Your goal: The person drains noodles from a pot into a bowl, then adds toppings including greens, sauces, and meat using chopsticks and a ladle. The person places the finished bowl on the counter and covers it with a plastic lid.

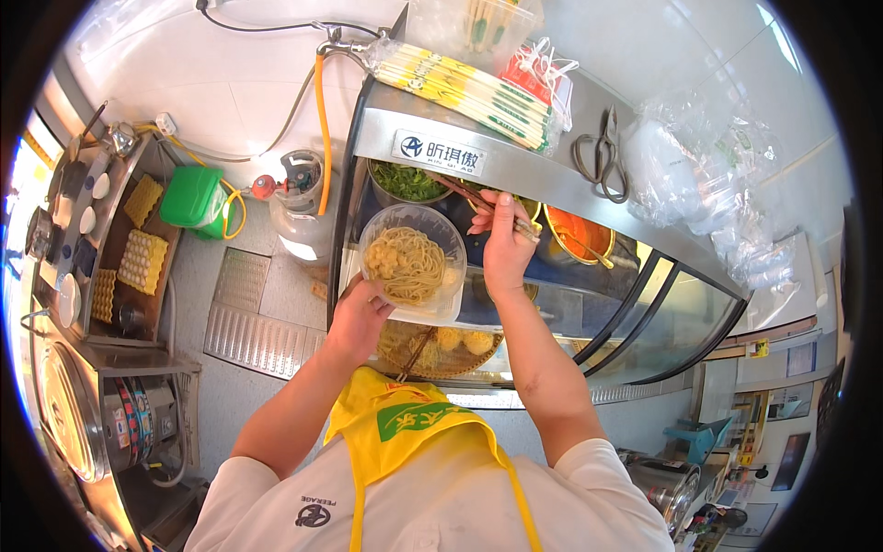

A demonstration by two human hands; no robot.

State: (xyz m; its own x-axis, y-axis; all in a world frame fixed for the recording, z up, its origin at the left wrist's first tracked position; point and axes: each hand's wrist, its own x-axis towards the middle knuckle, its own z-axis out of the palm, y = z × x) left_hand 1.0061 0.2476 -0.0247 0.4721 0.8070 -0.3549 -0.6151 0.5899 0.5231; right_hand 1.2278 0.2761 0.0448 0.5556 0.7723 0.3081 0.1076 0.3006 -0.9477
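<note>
My left hand [362, 310] grips the near left rim of a clear plastic bowl [452, 231], tilted a little. In it lie noodles [417, 265], with a heap of yellowish lumps like chickpeas [385, 259] on their left. My right hand [507, 231] holds dark brown chopsticks [461, 188], whose tips reach towards a metal container of chopped green leaves [407, 181]. Whether the tips touch the leaves is not clear. Right of that hand stands a pot of red sauce [579, 231] with a spoon [599, 258] in it. Another container is partly hidden behind my fingers.
A glass-sided display case [534, 174] surrounds the containers. On its top lie packed chopsticks [462, 93], scissors [607, 159] and clear plastic bags [697, 172]. Nearer me is a woven tray [441, 369] with noodle nests [476, 340]. At left stand a gas cylinder [303, 228] and green bin [193, 196].
</note>
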